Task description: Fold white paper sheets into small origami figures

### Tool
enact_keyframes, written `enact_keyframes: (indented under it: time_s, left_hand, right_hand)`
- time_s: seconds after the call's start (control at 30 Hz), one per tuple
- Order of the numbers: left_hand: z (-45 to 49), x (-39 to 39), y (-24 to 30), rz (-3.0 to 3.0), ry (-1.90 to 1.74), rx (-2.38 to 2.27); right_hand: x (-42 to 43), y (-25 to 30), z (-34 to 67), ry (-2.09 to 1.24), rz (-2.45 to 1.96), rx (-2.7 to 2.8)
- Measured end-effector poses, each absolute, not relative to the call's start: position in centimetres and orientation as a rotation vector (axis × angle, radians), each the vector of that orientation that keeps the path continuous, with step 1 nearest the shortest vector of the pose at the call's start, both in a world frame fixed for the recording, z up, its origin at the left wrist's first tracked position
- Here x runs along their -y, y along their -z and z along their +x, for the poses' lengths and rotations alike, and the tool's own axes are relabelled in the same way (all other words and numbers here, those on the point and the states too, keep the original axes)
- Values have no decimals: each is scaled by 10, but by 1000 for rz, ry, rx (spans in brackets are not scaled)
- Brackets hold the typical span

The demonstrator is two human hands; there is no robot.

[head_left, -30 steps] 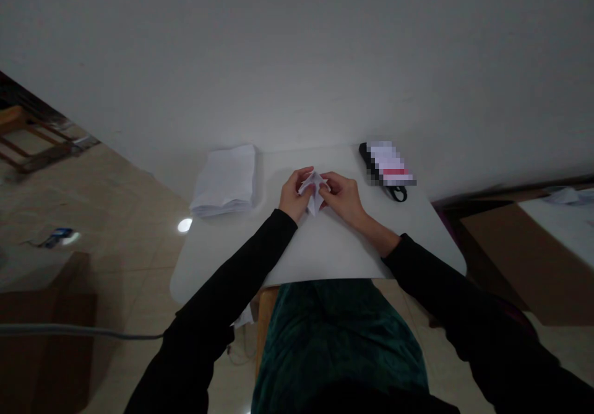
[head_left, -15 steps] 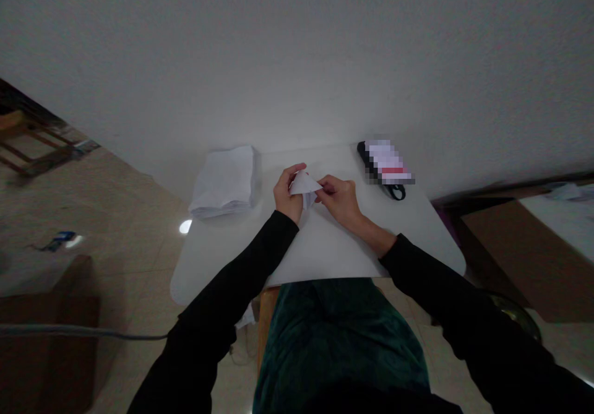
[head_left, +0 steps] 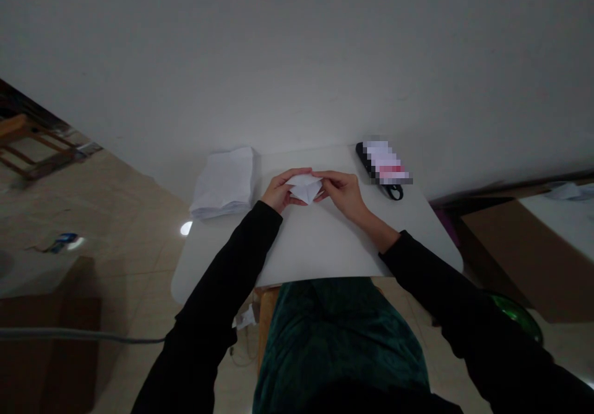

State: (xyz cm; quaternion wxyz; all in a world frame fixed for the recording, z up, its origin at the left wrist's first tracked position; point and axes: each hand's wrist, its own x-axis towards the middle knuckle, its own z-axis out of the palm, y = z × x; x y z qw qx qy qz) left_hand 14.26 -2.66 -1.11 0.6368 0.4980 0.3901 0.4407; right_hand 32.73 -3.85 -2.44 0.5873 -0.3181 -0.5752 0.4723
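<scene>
A small piece of folded white paper (head_left: 305,187) is held between both hands just over the white table (head_left: 320,247). Its faces meet along creases, and a point faces me. My left hand (head_left: 281,189) grips its left side, fingers along the far edge and underneath. On the other side, my right hand (head_left: 343,190) pinches the right corner between thumb and fingers. The fingertips of the two hands nearly meet at the far edge. Parts of the paper are hidden by the fingers.
A stack of white paper sheets (head_left: 223,182) lies at the table's left. At the back right rests a black item with a strap (head_left: 394,192), its top blurred out by pixels. The wall (head_left: 297,61) rises behind the table. A cable (head_left: 83,335) runs at lower left.
The folded paper has turned and spread from a cone-like shape into a wider form with its point toward me. My left hand has shifted slightly left, and the right-hand fingers now reach its far edge.
</scene>
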Motion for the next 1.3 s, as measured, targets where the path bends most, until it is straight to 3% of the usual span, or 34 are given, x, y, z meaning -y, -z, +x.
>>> enact_keyframes:
  time_s: [0.23,0.6,1.1,1.3]
  left_hand:
    - [138,26,6,1008,-946,-687]
    - [165,30,27,1051,-1320,-952]
    - [160,30,28,1415,-1172,-927]
    - [161,32,23,1376,-1297,-1031]
  right_hand:
    - [32,26,330,-1068,-751,1244]
    - [39,27,324,-627,-751,1571]
    - [26,21,335,-906,-887,1216]
    - [21,21,339,-917,-946,1130]
